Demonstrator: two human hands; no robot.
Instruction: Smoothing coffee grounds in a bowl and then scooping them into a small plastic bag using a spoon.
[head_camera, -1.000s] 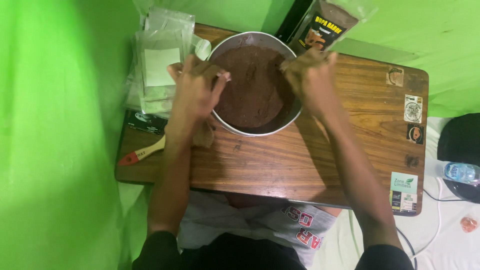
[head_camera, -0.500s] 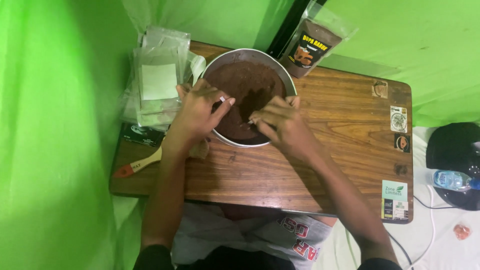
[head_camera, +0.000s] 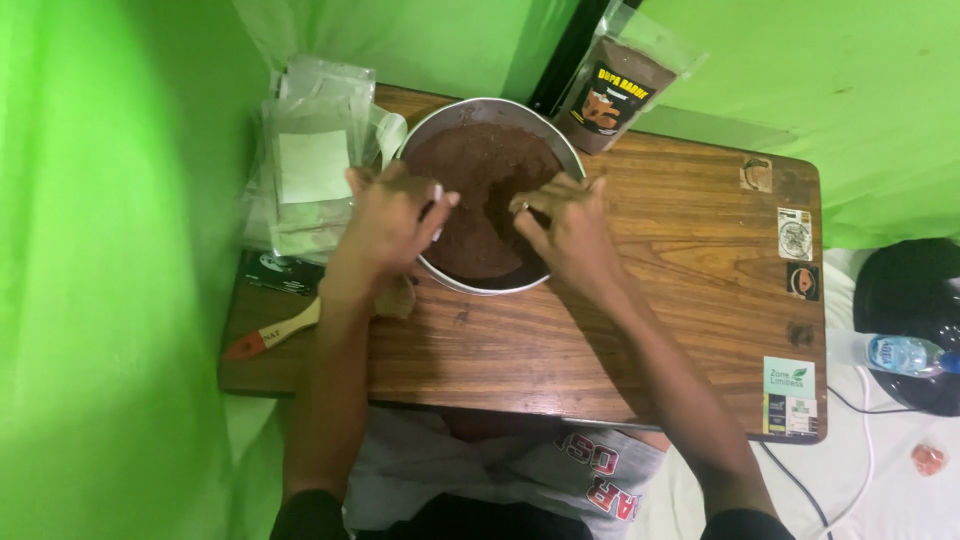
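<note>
Over the bowl (head_camera: 492, 195), working brown powder (head_camera: 480, 190) with left hand (head_camera: 392, 222) and right hand (head_camera: 565, 225), fingers half curled, gripping nothing clearly.

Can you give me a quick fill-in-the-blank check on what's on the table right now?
1. Both hands, left hand and right hand, reach into the round metal bowl of ____ powder.
2. The wooden-handled brush lies by the person's ____ forearm.
3. The clear pouch of dark powder stands at the table's ____ edge.
4. The brown wooden table carries stickers along its ____ side.

Missing words: brown; left; far; right
</note>
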